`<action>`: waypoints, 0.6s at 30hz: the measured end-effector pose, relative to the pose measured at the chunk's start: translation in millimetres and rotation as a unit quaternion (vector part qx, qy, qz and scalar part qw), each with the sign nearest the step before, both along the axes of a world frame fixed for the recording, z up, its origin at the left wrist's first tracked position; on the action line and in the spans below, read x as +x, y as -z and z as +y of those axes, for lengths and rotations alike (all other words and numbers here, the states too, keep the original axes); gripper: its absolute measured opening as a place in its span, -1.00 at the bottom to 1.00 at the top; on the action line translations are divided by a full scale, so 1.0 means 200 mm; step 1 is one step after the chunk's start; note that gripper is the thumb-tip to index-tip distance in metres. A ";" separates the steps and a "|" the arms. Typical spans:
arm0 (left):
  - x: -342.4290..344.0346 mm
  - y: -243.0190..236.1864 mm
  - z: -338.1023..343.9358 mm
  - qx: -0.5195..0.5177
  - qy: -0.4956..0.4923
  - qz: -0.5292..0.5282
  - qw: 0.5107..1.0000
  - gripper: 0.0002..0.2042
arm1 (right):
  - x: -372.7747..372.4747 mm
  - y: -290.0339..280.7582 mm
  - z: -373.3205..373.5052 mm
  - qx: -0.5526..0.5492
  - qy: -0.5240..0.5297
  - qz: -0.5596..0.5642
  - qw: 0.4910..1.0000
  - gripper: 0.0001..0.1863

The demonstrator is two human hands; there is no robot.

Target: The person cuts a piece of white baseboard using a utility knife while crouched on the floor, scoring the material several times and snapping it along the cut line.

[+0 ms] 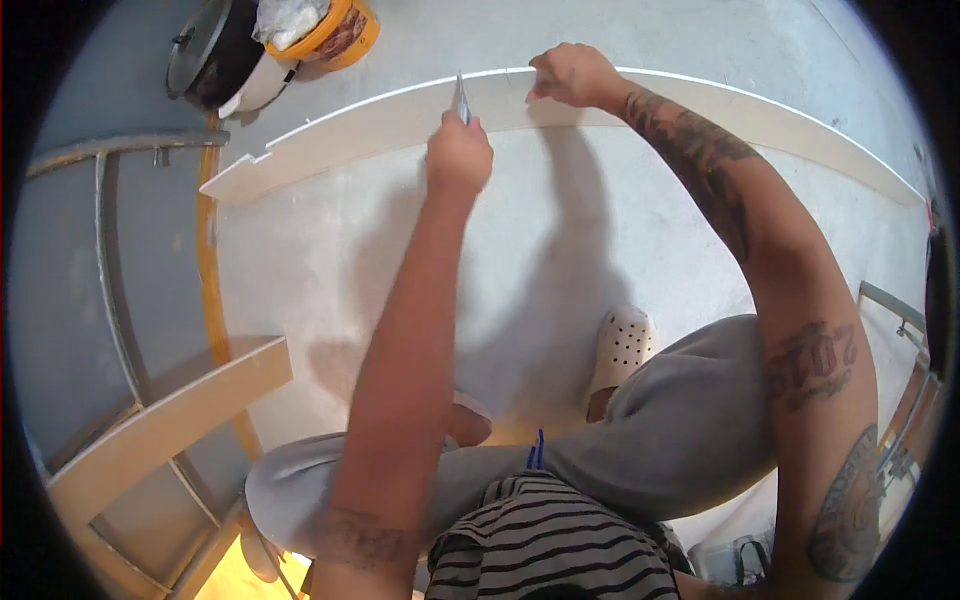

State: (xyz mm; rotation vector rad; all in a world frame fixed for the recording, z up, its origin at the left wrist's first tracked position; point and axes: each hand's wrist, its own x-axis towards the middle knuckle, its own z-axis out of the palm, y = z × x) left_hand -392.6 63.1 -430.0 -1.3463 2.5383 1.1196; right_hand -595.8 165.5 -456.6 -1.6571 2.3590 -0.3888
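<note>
A long, narrow pale board (350,142), likely plasterboard, stretches from left to right across the floor in front of me, with a notch near its left end. My left hand (460,155) is closed around a slim metal knife (462,102), its pointed tip up at the board's far white edge. To the right of it, my right hand (575,75) grips that same far edge, fingertips bent over it. The fingers' undersides are partly hidden.
A yellow bucket (352,38) with a plastic bag (290,18) and a dark round container (222,60) stand at the far left. A metal frame (105,250) and a shorter board strip (170,430) lie at left. My clog (625,345) rests on the floor.
</note>
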 end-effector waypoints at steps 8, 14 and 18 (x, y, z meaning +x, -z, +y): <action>0.07 0.16 -0.05 -0.278 0.066 0.063 0.956 -0.65 | 0.02 0.00 -0.03 -0.024 -0.020 0.025 0.999 -0.60; -0.06 -0.12 -0.01 0.027 0.030 -0.047 0.998 -0.71 | -0.02 0.01 0.05 0.019 0.006 0.026 0.999 -0.62; 0.04 0.17 -0.03 -0.144 0.059 0.040 0.987 -0.71 | 0.02 0.00 0.02 0.020 -0.006 0.014 1.000 -0.63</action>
